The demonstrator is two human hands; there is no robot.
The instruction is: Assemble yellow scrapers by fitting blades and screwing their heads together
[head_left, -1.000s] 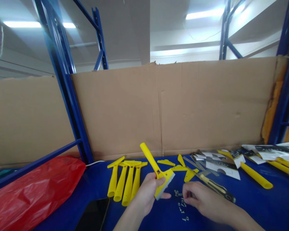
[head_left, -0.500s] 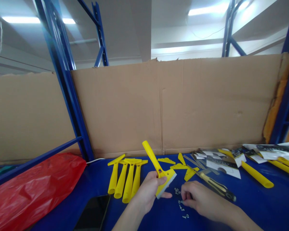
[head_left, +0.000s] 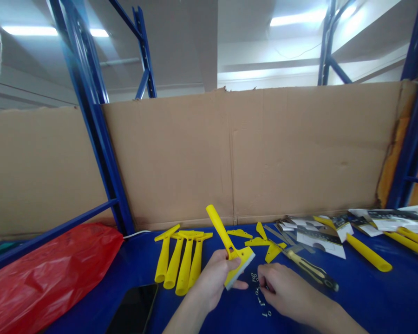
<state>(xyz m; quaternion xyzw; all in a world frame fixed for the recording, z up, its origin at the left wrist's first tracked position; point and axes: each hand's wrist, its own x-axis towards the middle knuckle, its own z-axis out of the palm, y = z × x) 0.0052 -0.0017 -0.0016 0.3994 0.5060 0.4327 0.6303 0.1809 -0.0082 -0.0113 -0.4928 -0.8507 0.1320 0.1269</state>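
Note:
My left hand (head_left: pixel 216 278) is closed around the head end of a yellow scraper (head_left: pixel 220 229). The scraper's handle points up and away, and a pale blade strip runs along its lower right edge. To the right, my right hand (head_left: pixel 282 287) is low over the table with its fingertips pinched together. Those fingertips are among small metal screws and nuts (head_left: pixel 262 304) scattered between the two hands; whatever is between them is too small to make out. A screwdriver (head_left: pixel 311 269) with a black and cream handle lies beyond my right hand.
Several yellow scraper handles (head_left: pixel 174 263) lie side by side left of my hands. Loose yellow plates (head_left: pixel 274 253) lie behind, near packaging cards (head_left: pixel 320 239). A phone (head_left: pixel 132 308) and a red plastic bag (head_left: pixel 55 273) are on the left. A cardboard wall (head_left: pixel 177 157) closes the back.
My right hand has shifted slightly left, its fingertips closing in by the screws and nuts. My left hand keeps the scraper in nearly the same place.

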